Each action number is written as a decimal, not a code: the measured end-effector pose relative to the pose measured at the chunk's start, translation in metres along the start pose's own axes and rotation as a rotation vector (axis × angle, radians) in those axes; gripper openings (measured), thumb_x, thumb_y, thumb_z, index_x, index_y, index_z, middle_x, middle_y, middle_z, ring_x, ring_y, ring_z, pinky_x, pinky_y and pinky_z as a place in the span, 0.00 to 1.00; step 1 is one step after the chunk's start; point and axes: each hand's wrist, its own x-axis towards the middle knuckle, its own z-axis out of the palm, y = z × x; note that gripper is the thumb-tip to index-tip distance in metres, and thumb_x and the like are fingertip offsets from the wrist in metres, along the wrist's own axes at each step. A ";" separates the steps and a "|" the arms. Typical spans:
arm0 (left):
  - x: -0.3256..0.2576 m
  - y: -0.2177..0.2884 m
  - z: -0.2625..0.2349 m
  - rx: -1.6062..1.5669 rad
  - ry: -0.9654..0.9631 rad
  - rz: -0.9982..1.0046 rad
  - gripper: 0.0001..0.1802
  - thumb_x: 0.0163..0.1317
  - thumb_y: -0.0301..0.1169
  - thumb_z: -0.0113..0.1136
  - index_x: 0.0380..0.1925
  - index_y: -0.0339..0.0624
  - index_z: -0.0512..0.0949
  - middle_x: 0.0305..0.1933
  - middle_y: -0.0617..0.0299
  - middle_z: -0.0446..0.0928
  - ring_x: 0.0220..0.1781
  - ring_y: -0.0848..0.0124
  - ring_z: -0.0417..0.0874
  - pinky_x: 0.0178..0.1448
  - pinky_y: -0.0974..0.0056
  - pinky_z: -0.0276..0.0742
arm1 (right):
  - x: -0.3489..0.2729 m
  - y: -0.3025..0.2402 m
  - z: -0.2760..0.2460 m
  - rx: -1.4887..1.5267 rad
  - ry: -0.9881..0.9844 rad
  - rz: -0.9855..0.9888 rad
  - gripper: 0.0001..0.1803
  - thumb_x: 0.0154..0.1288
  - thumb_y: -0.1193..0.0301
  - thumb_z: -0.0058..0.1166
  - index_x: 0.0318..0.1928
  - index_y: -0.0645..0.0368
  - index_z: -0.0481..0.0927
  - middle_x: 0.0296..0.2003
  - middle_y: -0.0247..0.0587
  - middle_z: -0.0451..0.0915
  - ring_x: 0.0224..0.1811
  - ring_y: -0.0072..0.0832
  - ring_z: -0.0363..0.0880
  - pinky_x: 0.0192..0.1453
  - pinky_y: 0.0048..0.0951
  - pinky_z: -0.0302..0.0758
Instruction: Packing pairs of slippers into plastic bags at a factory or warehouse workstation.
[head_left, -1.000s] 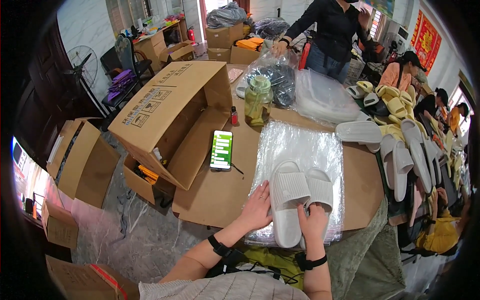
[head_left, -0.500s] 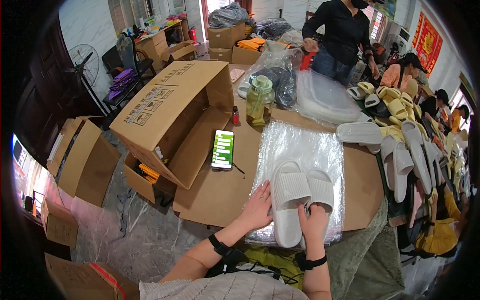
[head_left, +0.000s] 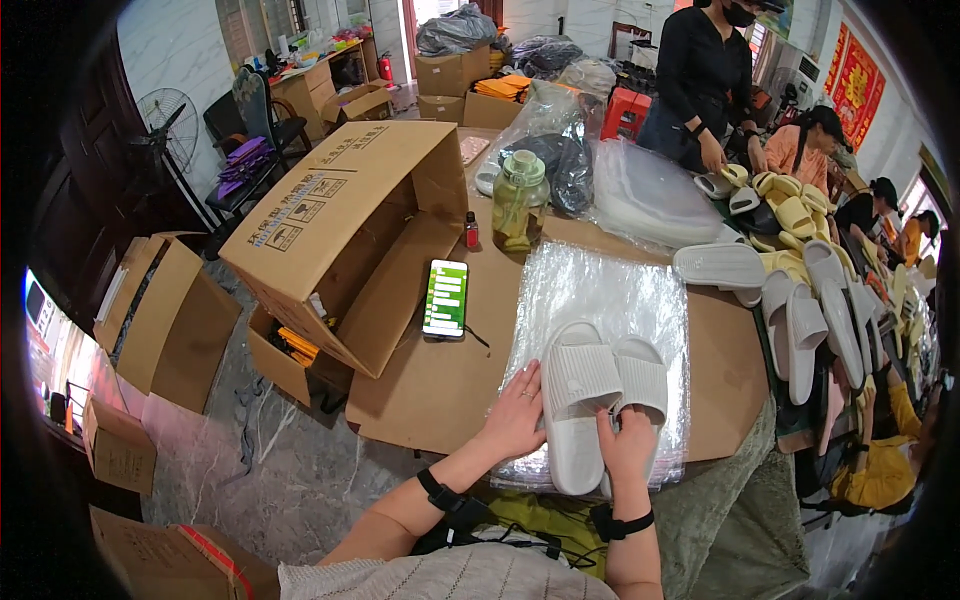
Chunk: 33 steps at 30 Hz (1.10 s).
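Two pale grey slide slippers lie side by side on a stack of clear plastic bags (head_left: 560,275), toes pointing away from me. Flat beside the outer edge of the left slipper (head_left: 577,450) rests my left hand (head_left: 515,415), its fingers stretched out and a ring on one of them. My right hand (head_left: 627,445) grips the right slipper (head_left: 640,370), its fingers tucked under the ribbed strap and partly hidden there. Dark bands circle both my wrists.
An open cardboard box (head_left: 350,220) tilts at the left, near a lit phone (head_left: 445,300), a small red bottle (head_left: 472,232) and a jar of yellowish liquid (head_left: 520,205). Cream and grey slippers (head_left: 795,215) pile up at the right. Beyond them stands a person in black (head_left: 705,80).
My hands and the two slippers keep their places. The person in black has moved right and now reaches toward the slipper pile, uncovering a red stool.
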 end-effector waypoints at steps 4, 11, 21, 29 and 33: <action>0.000 -0.001 0.001 -0.008 0.020 0.008 0.48 0.62 0.51 0.58 0.73 0.27 0.57 0.79 0.34 0.50 0.83 0.43 0.46 0.84 0.46 0.43 | 0.000 0.000 0.000 -0.011 -0.005 0.004 0.22 0.65 0.52 0.60 0.35 0.62 0.81 0.34 0.55 0.80 0.38 0.53 0.80 0.40 0.52 0.75; -0.001 -0.001 0.003 -0.014 0.040 0.017 0.47 0.62 0.50 0.58 0.72 0.27 0.57 0.79 0.34 0.50 0.82 0.42 0.47 0.84 0.46 0.44 | 0.000 0.001 0.000 -0.002 0.011 -0.003 0.21 0.65 0.53 0.60 0.34 0.63 0.80 0.33 0.56 0.80 0.37 0.55 0.79 0.40 0.54 0.74; -0.001 -0.001 0.002 -0.001 0.029 0.014 0.48 0.63 0.52 0.57 0.73 0.28 0.57 0.79 0.35 0.50 0.82 0.43 0.47 0.84 0.46 0.44 | -0.001 -0.001 -0.002 -0.020 -0.006 0.009 0.23 0.66 0.51 0.59 0.34 0.62 0.81 0.34 0.55 0.80 0.38 0.53 0.80 0.41 0.53 0.75; 0.000 0.001 -0.002 -0.010 0.011 0.004 0.48 0.62 0.51 0.57 0.73 0.27 0.57 0.79 0.34 0.50 0.82 0.43 0.47 0.84 0.47 0.44 | -0.001 0.004 0.005 -0.009 0.036 -0.041 0.22 0.67 0.52 0.58 0.31 0.62 0.79 0.33 0.54 0.79 0.37 0.53 0.79 0.38 0.52 0.75; 0.000 0.000 -0.001 -0.001 0.021 0.006 0.49 0.61 0.51 0.58 0.72 0.25 0.57 0.79 0.34 0.50 0.82 0.43 0.47 0.84 0.48 0.44 | 0.002 0.008 0.003 -0.013 0.013 -0.062 0.23 0.69 0.53 0.57 0.28 0.61 0.78 0.31 0.53 0.79 0.35 0.52 0.79 0.37 0.52 0.74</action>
